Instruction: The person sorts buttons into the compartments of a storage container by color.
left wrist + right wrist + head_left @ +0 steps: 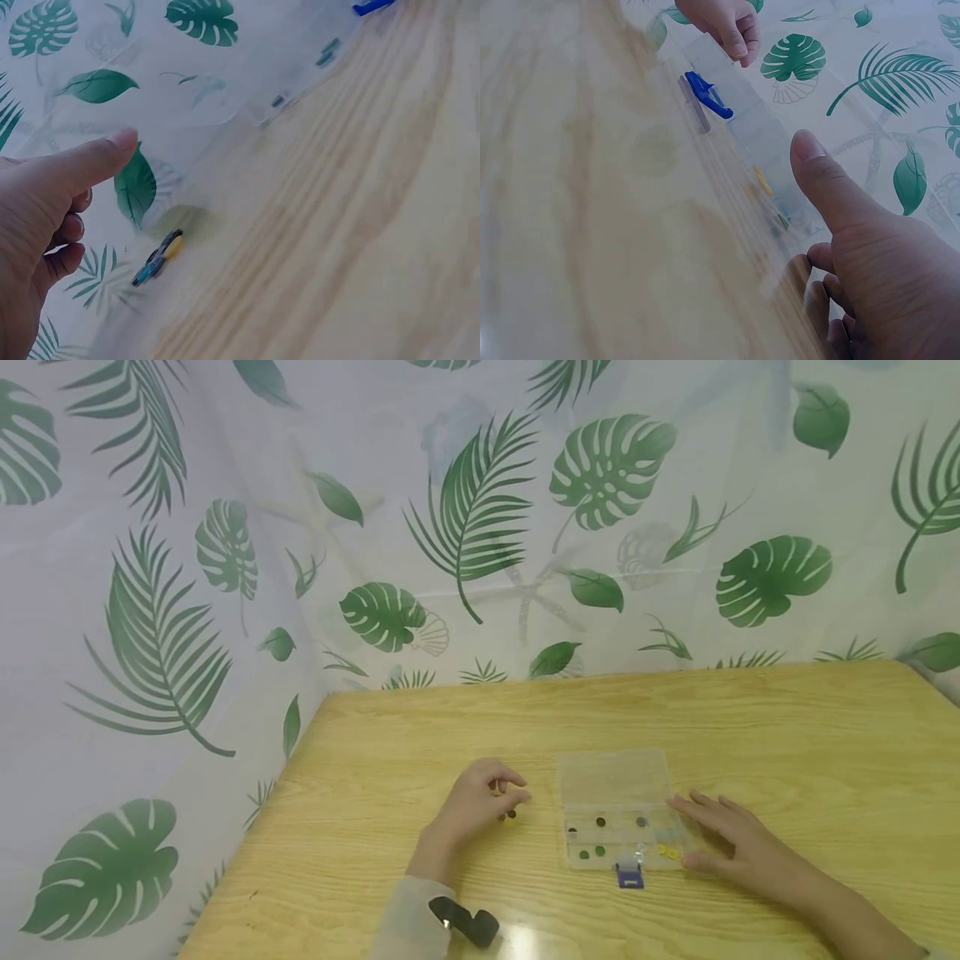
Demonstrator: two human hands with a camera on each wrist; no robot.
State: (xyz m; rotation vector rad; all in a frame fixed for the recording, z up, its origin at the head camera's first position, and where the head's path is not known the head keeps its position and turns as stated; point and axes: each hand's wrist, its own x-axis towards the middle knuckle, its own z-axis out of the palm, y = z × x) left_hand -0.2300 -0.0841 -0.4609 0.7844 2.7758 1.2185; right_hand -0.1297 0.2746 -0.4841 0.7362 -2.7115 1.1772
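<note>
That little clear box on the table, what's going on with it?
A person sits at a wooden table with a clear plastic box lying open, its lid folded back. Small dark, green and yellow pieces sit in its compartments. The right hand rests flat against the box's right side. The left hand, fingers curled, is over a few small pieces lying on the table left of the box.

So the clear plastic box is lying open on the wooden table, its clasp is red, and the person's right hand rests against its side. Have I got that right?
Not quite: the clasp is blue, not red, as the head view and the right wrist view both show. The rest holds: the clear plastic box lies open on the wooden table, and the right hand rests against its side.
</note>
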